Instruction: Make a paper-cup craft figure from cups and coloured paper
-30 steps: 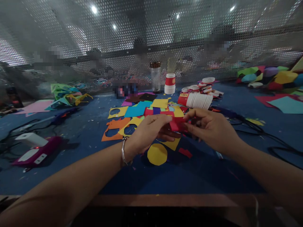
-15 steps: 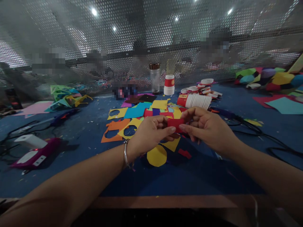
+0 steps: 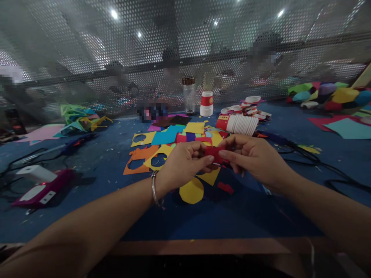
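A small red paper piece (image 3: pixel 213 154) is held between both hands above the blue table. My left hand (image 3: pixel 189 160), with a silver bangle at its wrist, pinches the left side of it between thumb and fingers. On the right side, my right hand (image 3: pixel 246 156) grips it with thumb and fingertips. Below the hands lie a yellow many-sided disc (image 3: pixel 191 190) and a red scrap (image 3: pixel 225 188). Yellow sheets with round holes (image 3: pixel 144 139), an orange cut sheet (image 3: pixel 139 164) and a blue sheet (image 3: pixel 166 136) lie left of and behind my left hand.
Behind stand a glass bottle (image 3: pixel 189 96) and upright paper cups (image 3: pixel 206 103), with a stack of cups on its side (image 3: pixel 239 124). A purple power strip (image 3: pixel 48 188) sits at left. Black cables (image 3: pixel 307 154) run at right. A perforated screen stands behind.
My right hand's fingers have shifted slightly on the red paper, which now looks more tilted or folded. My left hand has barely moved.
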A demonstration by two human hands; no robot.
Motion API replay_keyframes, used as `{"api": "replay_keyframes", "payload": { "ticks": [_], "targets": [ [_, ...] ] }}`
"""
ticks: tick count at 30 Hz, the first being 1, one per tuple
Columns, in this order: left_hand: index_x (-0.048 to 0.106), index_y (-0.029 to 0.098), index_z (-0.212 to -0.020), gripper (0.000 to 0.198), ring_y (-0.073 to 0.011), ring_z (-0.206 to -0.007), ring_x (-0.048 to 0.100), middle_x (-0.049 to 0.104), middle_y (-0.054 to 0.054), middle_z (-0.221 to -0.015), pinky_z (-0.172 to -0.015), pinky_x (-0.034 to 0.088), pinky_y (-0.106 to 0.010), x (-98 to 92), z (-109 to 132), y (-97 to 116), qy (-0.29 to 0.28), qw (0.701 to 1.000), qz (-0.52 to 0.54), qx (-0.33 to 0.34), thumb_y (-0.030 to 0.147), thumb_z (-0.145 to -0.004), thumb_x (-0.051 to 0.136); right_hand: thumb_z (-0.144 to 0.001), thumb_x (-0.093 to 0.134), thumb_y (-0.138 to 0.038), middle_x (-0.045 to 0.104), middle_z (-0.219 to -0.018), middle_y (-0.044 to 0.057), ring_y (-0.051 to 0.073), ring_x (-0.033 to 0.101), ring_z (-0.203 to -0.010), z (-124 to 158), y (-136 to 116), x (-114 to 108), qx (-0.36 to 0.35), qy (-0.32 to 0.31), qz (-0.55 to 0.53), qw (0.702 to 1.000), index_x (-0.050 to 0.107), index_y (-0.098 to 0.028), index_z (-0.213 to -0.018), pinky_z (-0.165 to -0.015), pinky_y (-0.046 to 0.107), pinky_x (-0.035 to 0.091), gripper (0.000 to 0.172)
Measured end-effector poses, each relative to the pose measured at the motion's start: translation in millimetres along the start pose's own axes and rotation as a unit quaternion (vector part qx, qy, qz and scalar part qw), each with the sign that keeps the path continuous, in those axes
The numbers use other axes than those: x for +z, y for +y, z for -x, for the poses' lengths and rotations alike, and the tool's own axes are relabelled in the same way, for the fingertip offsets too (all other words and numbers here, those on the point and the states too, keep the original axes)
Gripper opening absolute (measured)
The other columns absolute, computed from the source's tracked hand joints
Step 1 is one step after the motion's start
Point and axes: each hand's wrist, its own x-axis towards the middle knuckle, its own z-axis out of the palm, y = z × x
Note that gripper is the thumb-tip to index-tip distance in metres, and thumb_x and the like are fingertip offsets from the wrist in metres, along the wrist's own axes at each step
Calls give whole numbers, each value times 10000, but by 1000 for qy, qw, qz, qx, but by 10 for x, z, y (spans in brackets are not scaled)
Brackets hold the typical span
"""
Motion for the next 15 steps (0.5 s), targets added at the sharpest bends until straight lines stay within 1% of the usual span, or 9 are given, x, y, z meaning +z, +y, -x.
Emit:
{"api": "replay_keyframes", "payload": {
  "ticks": [4,7,9,12,14,15],
  "targets": [
    [675,169,-840,74,-139,-734,751,747,-23,-770,-669,589,-224,-3,3,-3,-4,1000,-15,-2,181,-845,748,-769,818,-481,570,-465,-58,93,511,-393,-7,0,-4,2,-5,3,1000,664,-178,-902,-384,204,381,365],
    [643,193,-824,115,-139,-684,728,731,-15,-726,-635,572,-232,-15,4,-10,1,999,-45,8,255,-877,724,-747,838,-498,555,-467,-66,91,504,-392,-13,2,-4,1,-5,1,1000,671,-189,-882,-378,205,365,377],
    [638,204,-786,156,-118,-630,674,699,2,-689,-604,532,-222,-29,1,-12,21,994,-96,49,286,-912,679,-754,830,-499,552,-472,-67,91,505,-394,-15,5,-7,2,-8,4,1000,676,-194,-876,-381,207,364,363],
    [645,208,-718,240,-99,-614,592,658,13,-668,-602,472,-219,-50,-8,-10,58,971,-195,129,285,-944,629,-764,826,-486,554,-476,-67,89,504,-397,-17,7,-12,2,-16,5,1000,676,-196,-872,-389,210,367,343],
    [644,208,-700,259,-102,-625,581,646,13,-660,-607,458,-222,-55,-13,-10,71,961,-223,150,283,-948,624,-756,835,-480,556,-484,-68,85,499,-396,-18,5,-11,0,-16,-1,1000,673,-199,-869,-386,210,358,343],
    [645,209,-708,251,-103,-623,590,647,12,-660,-601,461,-221,-54,-14,-14,70,963,-216,144,285,-947,625,-751,840,-479,558,-491,-69,83,498,-396,-19,4,-11,1,-15,-3,1000,673,-199,-867,-385,209,355,346]
  ]
}}
